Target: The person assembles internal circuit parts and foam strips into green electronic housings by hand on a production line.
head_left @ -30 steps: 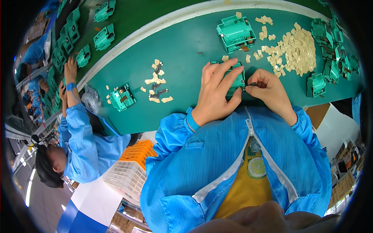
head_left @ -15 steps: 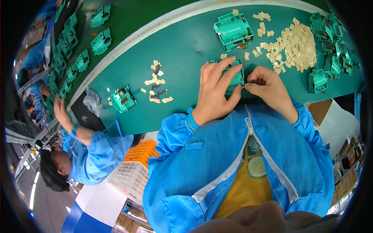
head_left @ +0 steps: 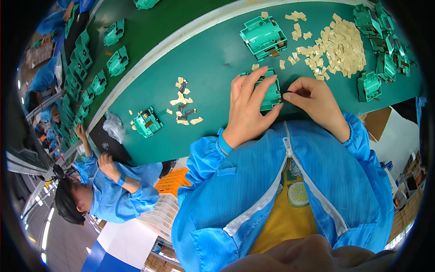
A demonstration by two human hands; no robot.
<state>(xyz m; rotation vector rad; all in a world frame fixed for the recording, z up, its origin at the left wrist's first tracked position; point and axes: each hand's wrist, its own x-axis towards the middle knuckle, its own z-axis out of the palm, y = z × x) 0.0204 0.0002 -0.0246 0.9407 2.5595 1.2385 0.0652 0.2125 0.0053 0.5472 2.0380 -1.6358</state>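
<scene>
My left hand (head_left: pixel 247 106) bends over a green plastic housing (head_left: pixel 272 94), its fingers and thumb gripping the part against the green table. The hand hides much of that housing. Close by on the right, my right hand (head_left: pixel 317 103) pinches a small black piece (head_left: pixel 287 93) between thumb and finger, at the housing's right edge. Whether the piece touches the housing I cannot tell. Beyond my hands sits another green housing (head_left: pixel 264 37) with a brown flat tab at its lower edge.
Cream paper-like pieces (head_left: pixel 340 47) are heaped at the right, beside several green housings (head_left: pixel 385 68). Black and cream scraps (head_left: pixel 183 104) and one housing (head_left: pixel 147 121) lie left. A raised pale edge (head_left: pixel 156 49) borders a strip carrying more housings (head_left: pixel 118 61). A co-worker (head_left: pixel 120 190) sits left.
My view has shifted slightly. Housings on the far strip have moved nearer, and another shows at the top. The co-worker has drawn one arm back. My hands stay around the same housing.
</scene>
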